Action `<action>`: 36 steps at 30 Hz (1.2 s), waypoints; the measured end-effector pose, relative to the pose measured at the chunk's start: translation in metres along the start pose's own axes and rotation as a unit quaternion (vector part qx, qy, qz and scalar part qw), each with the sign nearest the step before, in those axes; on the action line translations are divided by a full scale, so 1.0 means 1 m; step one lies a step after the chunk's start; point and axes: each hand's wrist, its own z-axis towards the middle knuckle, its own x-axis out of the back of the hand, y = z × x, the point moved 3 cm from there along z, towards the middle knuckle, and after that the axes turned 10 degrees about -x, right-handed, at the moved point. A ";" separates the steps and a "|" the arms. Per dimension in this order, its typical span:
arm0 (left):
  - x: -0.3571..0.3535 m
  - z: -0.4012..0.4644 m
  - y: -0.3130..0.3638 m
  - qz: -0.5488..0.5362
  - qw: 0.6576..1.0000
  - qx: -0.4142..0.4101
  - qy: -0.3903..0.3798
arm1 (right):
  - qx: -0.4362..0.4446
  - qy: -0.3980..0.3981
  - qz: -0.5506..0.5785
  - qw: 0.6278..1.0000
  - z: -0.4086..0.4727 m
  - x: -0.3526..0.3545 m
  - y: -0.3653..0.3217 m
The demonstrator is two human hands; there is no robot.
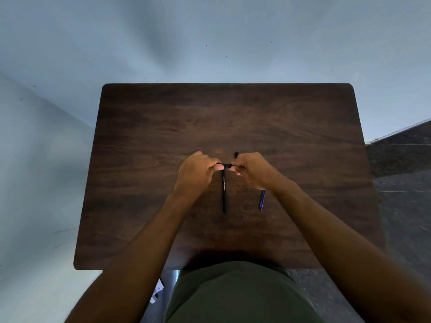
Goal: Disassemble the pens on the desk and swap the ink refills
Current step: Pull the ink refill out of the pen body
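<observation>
A: What is the biggest thing here?

B: A dark wooden desk (163, 127) against a pale wall, seen from above. A person sits at its near edge, both bare arms reaching to the middle.

A: What are the hands doing?

B: The left hand (194, 174) and right hand (253, 169) are raised side by side, fingers curled. Between them they pinch 1 short black piece (225, 164), held crosswise, each hand on 1 end. That 2-ended hold looks made for pulling or twisting it apart. I cannot tell whether it is a cap or a pen section.

A: Where are the pens?

B: A black pen (224, 194) lies on the desk just below the hands, pointing toward the person. A blue pen (262, 201) lies to its right, partly under the right wrist. Both stay close, probably for easy reach.

A: Anything smaller?

B: A small black bit (236, 154) sits just beyond the right hand's knuckles, likely set aside.
</observation>
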 end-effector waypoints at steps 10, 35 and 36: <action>-0.014 -0.004 -0.003 -0.018 0.999 0.025 -0.008 | -0.139 -0.071 0.423 0.892 -0.006 -0.006 0.024; -0.007 -0.013 0.011 -0.045 0.998 0.052 0.000 | -0.150 -0.042 0.498 0.853 -0.012 -0.010 0.024; -0.006 -0.013 0.012 -0.046 0.998 0.053 -0.002 | -0.146 -0.051 0.507 0.848 -0.012 -0.009 0.024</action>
